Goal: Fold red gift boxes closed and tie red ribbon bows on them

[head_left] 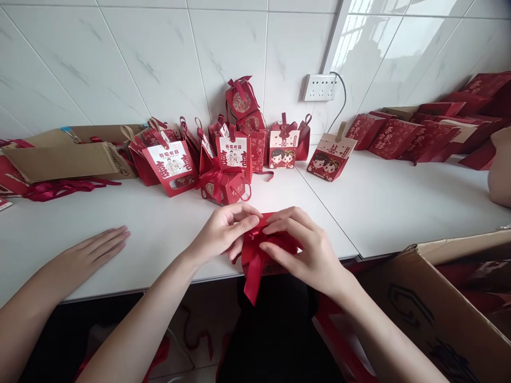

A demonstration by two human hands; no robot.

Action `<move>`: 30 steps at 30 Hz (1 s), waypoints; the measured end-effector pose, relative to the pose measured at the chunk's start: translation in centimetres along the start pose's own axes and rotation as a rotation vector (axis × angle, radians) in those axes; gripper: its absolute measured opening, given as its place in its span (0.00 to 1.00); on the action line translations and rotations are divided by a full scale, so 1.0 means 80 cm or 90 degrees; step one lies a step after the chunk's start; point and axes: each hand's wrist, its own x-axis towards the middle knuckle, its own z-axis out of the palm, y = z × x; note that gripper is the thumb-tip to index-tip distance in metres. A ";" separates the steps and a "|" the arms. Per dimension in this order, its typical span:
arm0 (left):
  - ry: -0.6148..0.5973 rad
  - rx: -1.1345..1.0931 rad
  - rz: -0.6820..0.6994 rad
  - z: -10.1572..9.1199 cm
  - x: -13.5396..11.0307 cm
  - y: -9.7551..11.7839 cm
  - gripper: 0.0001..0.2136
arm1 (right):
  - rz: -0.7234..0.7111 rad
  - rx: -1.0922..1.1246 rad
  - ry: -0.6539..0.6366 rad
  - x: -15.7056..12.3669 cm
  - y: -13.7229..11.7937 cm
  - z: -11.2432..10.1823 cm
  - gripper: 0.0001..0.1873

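At the table's front edge sits a small red gift box (275,246) with a red ribbon (253,276) hanging over the edge. My left hand (217,236) pinches the ribbon on top of the box from the left. Curled over the box from the right, my right hand (309,255) presses fingertips on the ribbon too. Both hands are closed on the ribbon where it crosses the box top. The box itself is mostly hidden under my fingers.
Another person's hand (93,254) lies flat on the white table (383,207) at the left. Several finished red boxes (223,165) stand along the tiled wall; flat red boxes (423,135) lie back right. Brown paper bags (59,157) lie back left. An open cardboard carton (439,308) stands lower right.
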 end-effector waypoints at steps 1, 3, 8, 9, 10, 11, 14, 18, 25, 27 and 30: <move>-0.007 -0.004 0.001 -0.001 -0.001 0.000 0.14 | 0.002 -0.022 -0.020 0.003 0.000 0.002 0.07; -0.024 -0.022 0.002 -0.003 -0.002 -0.001 0.15 | 0.018 -0.048 -0.055 0.007 0.000 0.005 0.10; -0.062 -0.095 -0.006 -0.007 -0.008 -0.006 0.13 | 0.056 -0.060 -0.052 0.007 0.002 0.014 0.05; -0.066 -0.099 -0.006 -0.007 -0.008 -0.008 0.13 | 0.059 -0.061 -0.046 0.006 0.003 0.015 0.05; -0.066 -0.098 -0.004 -0.007 -0.009 -0.009 0.12 | 0.061 -0.060 -0.044 0.005 0.003 0.016 0.04; -0.061 -0.094 0.002 -0.007 -0.009 -0.011 0.11 | 0.064 -0.057 -0.043 0.005 0.004 0.018 0.04; -0.028 -0.080 0.021 -0.008 -0.009 -0.014 0.09 | 0.071 -0.037 -0.036 0.005 0.005 0.019 0.05; -0.027 -0.115 0.021 -0.007 -0.010 -0.014 0.07 | 0.087 -0.012 -0.008 0.005 0.004 0.020 0.07; -0.004 -0.147 0.003 -0.002 -0.012 -0.012 0.04 | 0.101 0.007 0.009 0.003 0.005 0.022 0.10; 0.010 -0.148 -0.003 -0.002 -0.013 -0.013 0.03 | 0.113 0.034 0.006 0.003 0.006 0.021 0.11; 0.014 -0.149 -0.013 -0.007 -0.014 -0.017 0.04 | 0.136 0.090 -0.016 0.006 0.007 0.018 0.11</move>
